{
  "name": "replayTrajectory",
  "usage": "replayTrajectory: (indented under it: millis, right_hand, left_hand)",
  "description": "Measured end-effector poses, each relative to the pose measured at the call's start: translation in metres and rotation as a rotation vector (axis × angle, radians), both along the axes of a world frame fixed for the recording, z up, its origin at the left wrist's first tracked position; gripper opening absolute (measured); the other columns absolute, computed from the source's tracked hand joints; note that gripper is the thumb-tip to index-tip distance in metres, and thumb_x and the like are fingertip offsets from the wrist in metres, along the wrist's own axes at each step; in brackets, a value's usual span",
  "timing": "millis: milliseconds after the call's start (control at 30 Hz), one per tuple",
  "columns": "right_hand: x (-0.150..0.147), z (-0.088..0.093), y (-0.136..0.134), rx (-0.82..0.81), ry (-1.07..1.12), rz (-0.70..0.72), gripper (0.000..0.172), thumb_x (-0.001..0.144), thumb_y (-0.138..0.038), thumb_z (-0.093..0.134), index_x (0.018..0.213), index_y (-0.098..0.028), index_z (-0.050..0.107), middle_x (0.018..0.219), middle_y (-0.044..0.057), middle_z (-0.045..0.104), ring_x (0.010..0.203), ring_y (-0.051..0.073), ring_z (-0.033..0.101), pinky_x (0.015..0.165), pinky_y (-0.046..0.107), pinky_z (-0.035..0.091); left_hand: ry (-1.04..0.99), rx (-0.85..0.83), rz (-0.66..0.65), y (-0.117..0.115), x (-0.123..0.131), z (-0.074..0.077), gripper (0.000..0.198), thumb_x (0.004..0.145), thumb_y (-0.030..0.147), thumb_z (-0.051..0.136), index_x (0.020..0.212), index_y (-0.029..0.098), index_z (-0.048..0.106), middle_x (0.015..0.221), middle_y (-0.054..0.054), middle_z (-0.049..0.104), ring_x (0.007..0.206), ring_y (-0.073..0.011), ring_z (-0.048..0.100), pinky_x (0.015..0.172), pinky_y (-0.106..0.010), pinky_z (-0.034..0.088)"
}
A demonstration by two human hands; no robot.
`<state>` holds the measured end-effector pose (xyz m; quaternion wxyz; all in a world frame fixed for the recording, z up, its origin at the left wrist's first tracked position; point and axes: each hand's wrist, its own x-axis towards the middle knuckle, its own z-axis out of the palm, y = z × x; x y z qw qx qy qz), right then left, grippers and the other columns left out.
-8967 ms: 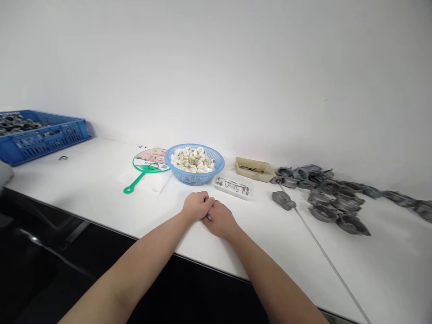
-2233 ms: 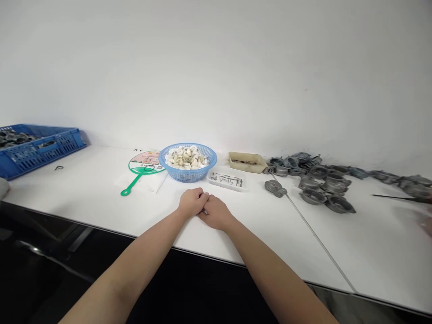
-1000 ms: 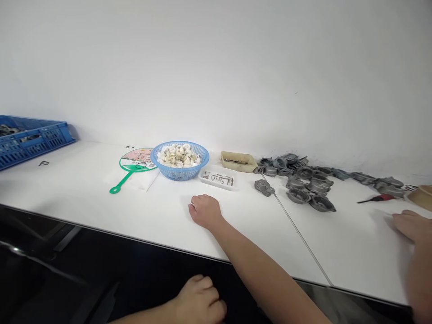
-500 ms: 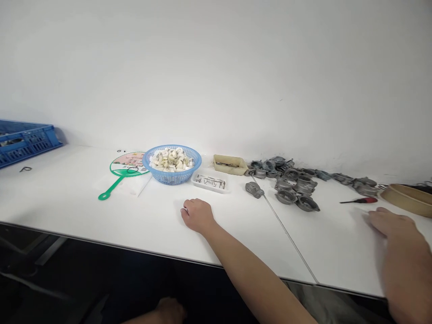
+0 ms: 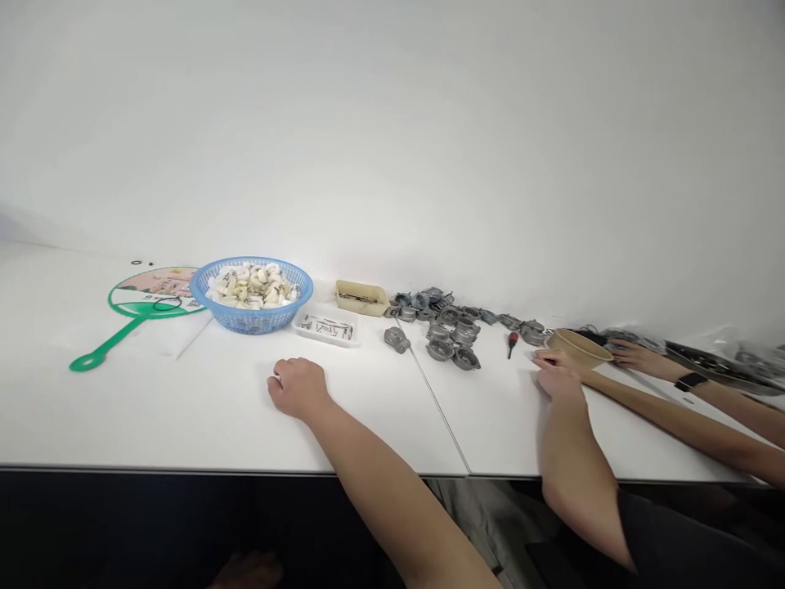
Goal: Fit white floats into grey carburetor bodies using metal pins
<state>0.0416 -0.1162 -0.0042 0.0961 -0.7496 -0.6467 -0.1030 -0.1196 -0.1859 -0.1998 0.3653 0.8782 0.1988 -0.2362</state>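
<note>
My right hand (image 5: 298, 389) rests on the white table as a loose fist; nothing shows in it. Closest to it is a small white tray (image 5: 327, 329) of thin metal pins. Behind that tray and to its left stands a blue plastic basket (image 5: 251, 321), heaped with white and cream parts. A single grey metal casting (image 5: 396, 339) lies to the right of the tray. My left hand (image 5: 248, 570) is low at the bottom edge, below the tabletop, dim and partly cut off; its fingers cannot be made out.
A green-handled fan (image 5: 116, 337) lies left. A cream box (image 5: 361, 298) and several grey castings (image 5: 450, 327) sit toward the wall. Right are a red screwdriver (image 5: 513, 342), a tan basin (image 5: 580, 348), a neighbour's black-sleeved arm (image 5: 570, 442) and a person's arm with a wristband (image 5: 691, 381).
The view has swung right, so things sit further left and the blue crate is out of view. Another person's arms now show at the right. My right hand stays a fist on the table.
</note>
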Motion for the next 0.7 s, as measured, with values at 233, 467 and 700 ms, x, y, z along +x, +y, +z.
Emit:
replayTrajectory:
  millis: [233, 467, 700]
  right_hand:
    - [0.001, 0.000, 0.000, -0.003, 0.038, -0.002, 0.022, 0.084, -0.034, 0.041, 0.088, -0.021, 0.058, 0.085, 0.002, 0.065, 0.080, 0.018, 0.057, 0.064, 0.027, 0.040]
    - [0.002, 0.000, 0.000, -0.017, 0.060, -0.001, 0.022, 0.084, -0.034, 0.041, 0.089, -0.021, 0.059, 0.086, 0.002, 0.064, 0.081, 0.019, 0.057, 0.063, 0.028, 0.040]
    - [0.004, 0.002, 0.000, -0.017, 0.088, 0.001, 0.022, 0.085, -0.034, 0.042, 0.089, -0.020, 0.059, 0.088, 0.003, 0.065, 0.083, 0.018, 0.057, 0.065, 0.027, 0.040]
  left_hand:
    - [0.049, 0.106, 0.012, 0.008, 0.002, 0.002, 0.081, 0.073, 0.065, 0.041, 0.132, 0.011, 0.044, 0.134, -0.020, 0.045, 0.124, -0.0369, 0.040, 0.103, -0.054, 0.024]
    - [0.056, 0.086, -0.003, 0.012, 0.003, 0.006, 0.056, 0.075, 0.053, 0.047, 0.114, 0.015, 0.063, 0.112, -0.017, 0.063, 0.107, -0.0338, 0.057, 0.093, -0.045, 0.041]
    - [0.038, 0.082, 0.126, 0.013, 0.001, 0.006, 0.046, 0.077, 0.048, 0.049, 0.113, 0.023, 0.062, 0.114, -0.008, 0.064, 0.110, -0.0260, 0.056, 0.094, -0.034, 0.041]
